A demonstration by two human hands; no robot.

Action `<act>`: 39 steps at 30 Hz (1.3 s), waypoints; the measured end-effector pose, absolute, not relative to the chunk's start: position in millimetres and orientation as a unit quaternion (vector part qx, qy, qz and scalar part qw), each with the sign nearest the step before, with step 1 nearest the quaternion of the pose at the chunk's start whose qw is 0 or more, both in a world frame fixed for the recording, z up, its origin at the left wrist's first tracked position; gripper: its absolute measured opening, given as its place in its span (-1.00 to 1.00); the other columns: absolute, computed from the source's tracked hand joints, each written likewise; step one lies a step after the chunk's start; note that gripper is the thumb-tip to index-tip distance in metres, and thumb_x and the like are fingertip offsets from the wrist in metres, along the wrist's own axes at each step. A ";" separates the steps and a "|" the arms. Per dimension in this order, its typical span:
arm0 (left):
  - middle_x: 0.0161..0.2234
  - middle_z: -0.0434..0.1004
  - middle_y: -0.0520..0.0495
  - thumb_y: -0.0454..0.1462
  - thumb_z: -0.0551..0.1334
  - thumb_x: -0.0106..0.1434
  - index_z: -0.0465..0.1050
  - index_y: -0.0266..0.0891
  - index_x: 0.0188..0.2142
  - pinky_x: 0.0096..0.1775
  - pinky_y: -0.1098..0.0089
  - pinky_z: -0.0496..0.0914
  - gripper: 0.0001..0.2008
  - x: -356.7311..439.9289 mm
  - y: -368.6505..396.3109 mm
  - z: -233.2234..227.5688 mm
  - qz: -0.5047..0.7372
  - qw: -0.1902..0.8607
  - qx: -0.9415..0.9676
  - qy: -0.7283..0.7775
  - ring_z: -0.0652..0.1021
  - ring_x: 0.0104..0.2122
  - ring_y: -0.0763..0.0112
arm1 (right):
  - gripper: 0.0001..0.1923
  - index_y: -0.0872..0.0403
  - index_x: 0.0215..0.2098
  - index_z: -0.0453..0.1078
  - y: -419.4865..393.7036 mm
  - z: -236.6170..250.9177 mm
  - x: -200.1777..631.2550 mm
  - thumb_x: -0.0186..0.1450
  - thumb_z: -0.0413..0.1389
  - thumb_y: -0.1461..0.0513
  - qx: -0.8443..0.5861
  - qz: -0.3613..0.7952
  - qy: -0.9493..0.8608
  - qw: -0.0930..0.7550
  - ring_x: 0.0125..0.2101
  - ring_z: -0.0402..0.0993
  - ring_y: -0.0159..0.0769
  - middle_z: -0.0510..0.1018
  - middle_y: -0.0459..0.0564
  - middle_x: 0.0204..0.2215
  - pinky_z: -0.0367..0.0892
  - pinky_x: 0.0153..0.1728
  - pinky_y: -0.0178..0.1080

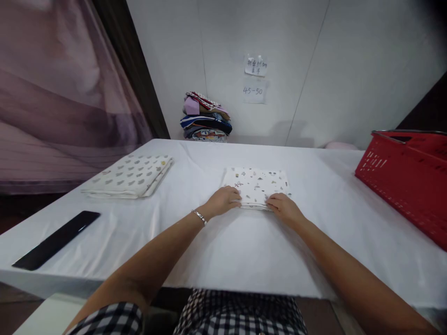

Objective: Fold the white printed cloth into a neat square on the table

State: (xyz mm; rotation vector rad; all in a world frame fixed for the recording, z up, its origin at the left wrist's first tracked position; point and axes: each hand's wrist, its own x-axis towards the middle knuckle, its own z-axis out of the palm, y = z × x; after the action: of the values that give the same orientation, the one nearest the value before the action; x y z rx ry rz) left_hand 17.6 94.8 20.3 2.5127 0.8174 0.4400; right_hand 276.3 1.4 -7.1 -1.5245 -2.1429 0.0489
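A folded white cloth (258,184) with small grey and tan prints lies flat on the white-covered table (223,251), in front of me. At its near left corner, my left hand (223,201) has its fingers closed on the edge; a silver bracelet circles that wrist. My right hand (284,208) grips the near right corner, thumb and fingers pressed together on the folded layers. Between the two hands the stacked layers show along the near edge. The undersides of both corners are hidden by my fingers.
Another folded white cloth (131,174) with grey prints lies at the left. Nearer me is a flat black object (57,239). A red plastic basket (407,179) stands at the right. Beyond the far edge, a pile of folded fabrics (206,118) rests against the wall.
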 end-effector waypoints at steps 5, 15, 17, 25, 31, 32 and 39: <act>-0.20 0.48 -0.06 -0.16 0.07 0.27 0.52 -0.10 -0.27 -0.08 0.29 0.26 -0.76 22.3 93.5 15.6 0.186 0.187 0.923 0.279 0.41 -0.15 0.29 | -0.71 0.01 -0.25 0.48 -4.0 -8.9 272.8 0.32 -0.09 0.22 -0.562 -0.010 -0.778 0.281 -0.22 0.36 -0.22 0.50 0.04 -0.25 0.32 -0.23 -0.18; -0.19 0.46 -0.08 -0.18 0.02 0.31 0.48 -0.14 -0.21 -0.09 0.31 0.26 -0.73 17.9 86.6 1.4 0.217 0.130 0.931 0.263 0.40 -0.15 0.32 | -0.74 0.03 -0.18 0.46 -12.7 -17.2 266.4 0.32 -0.06 0.21 -0.561 -0.021 -0.764 0.319 -0.22 0.35 -0.20 0.48 0.06 -0.25 0.30 -0.17 -0.13; -0.18 0.45 -0.08 -0.15 0.07 0.28 0.46 -0.14 -0.19 -0.09 0.31 0.27 -0.75 17.2 86.6 -0.5 0.218 0.129 0.933 0.257 0.40 -0.15 0.32 | -0.75 0.03 -0.16 0.45 -13.3 -17.3 266.3 0.31 -0.04 0.20 -0.560 -0.018 -0.766 0.317 -0.21 0.34 -0.20 0.48 0.06 -0.24 0.29 -0.15 -0.13; -0.25 0.47 -0.06 -0.21 0.03 0.32 0.47 -0.16 -0.23 -0.15 0.30 0.30 -0.76 19.9 90.5 -9.3 0.265 0.091 0.929 0.242 0.42 -0.20 0.35 | -0.77 0.02 -0.20 0.45 -11.6 -19.3 265.2 0.31 -0.04 0.23 -0.557 -0.036 -0.752 0.351 -0.25 0.37 -0.21 0.49 0.05 -0.28 0.33 -0.24 -0.11; -0.29 0.47 -0.06 -0.25 0.05 0.32 0.45 -0.20 -0.25 -0.22 0.34 0.29 -0.80 21.9 91.1 -11.1 0.293 0.027 0.927 0.233 0.41 -0.25 0.37 | -0.79 0.05 -0.21 0.43 -9.8 -20.5 264.0 0.31 -0.03 0.28 -0.542 -0.083 -0.755 0.359 -0.28 0.36 -0.22 0.49 0.05 -0.30 0.33 -0.27 -0.13; -0.30 0.47 -0.06 -0.26 0.05 0.31 0.44 -0.20 -0.26 -0.23 0.35 0.28 -0.80 22.0 90.7 -11.1 0.290 0.012 0.928 0.233 0.40 -0.25 0.37 | -0.80 0.05 -0.22 0.43 -9.7 -20.1 263.6 0.31 -0.03 0.29 -0.542 -0.089 -0.755 0.357 -0.28 0.36 -0.22 0.49 0.05 -0.31 0.33 -0.26 -0.14; -0.37 0.43 -0.03 -0.33 0.07 0.28 0.44 -0.19 -0.36 -0.31 0.37 0.21 -0.82 22.1 86.9 -11.5 0.265 -0.077 0.931 0.240 0.35 -0.34 0.40 | -0.80 0.07 -0.23 0.43 -7.8 -21.0 262.1 0.31 -0.03 0.29 -0.532 -0.126 -0.761 0.348 -0.29 0.35 -0.23 0.49 0.05 -0.32 0.31 -0.27 -0.16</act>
State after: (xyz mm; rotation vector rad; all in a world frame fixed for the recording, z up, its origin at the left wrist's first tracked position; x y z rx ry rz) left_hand 22.1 86.9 -11.5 3.0762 0.7921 0.8762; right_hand 262.1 -7.8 -21.0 -1.3799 -1.9731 -0.3265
